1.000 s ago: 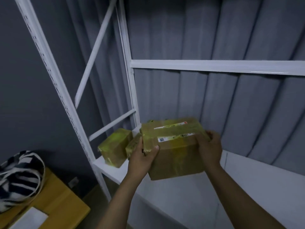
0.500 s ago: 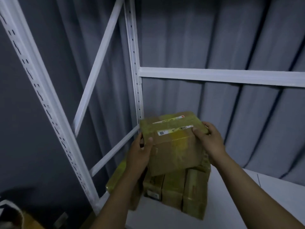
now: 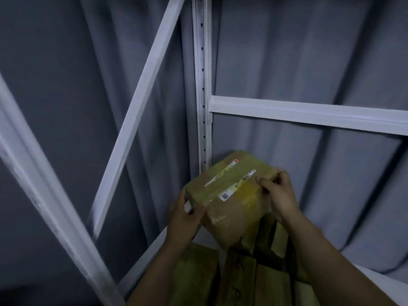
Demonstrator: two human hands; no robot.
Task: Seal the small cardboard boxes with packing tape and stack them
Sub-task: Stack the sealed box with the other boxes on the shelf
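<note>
- You had the tape-wrapped brown cardboard box with white labels (image 3: 231, 195) up in both hands, tilted, labelled top towards you.
- Your left hand (image 3: 185, 219) gripped its near left corner, thumb across the front face, fingers hidden behind.
- Your right hand (image 3: 278, 195) held the far right edge, fingers curled over the top.
- The box hung right over the stack of taped cardboard boxes (image 3: 242, 272) on the white shelf (image 3: 379, 281). Its lowest corner met their tops in the view, but whether it touched them could not be told.
- Another yellowish taped box (image 3: 196, 266) lay lower, just left of the stack, beside your left forearm.
- Behind the held box rose the white perforated metal upright (image 3: 202, 85), with a white horizontal beam (image 3: 309, 113) running right and a white diagonal brace (image 3: 136, 107) to the left.
- A grey pleated curtain (image 3: 309, 51) hung behind them all.
</note>
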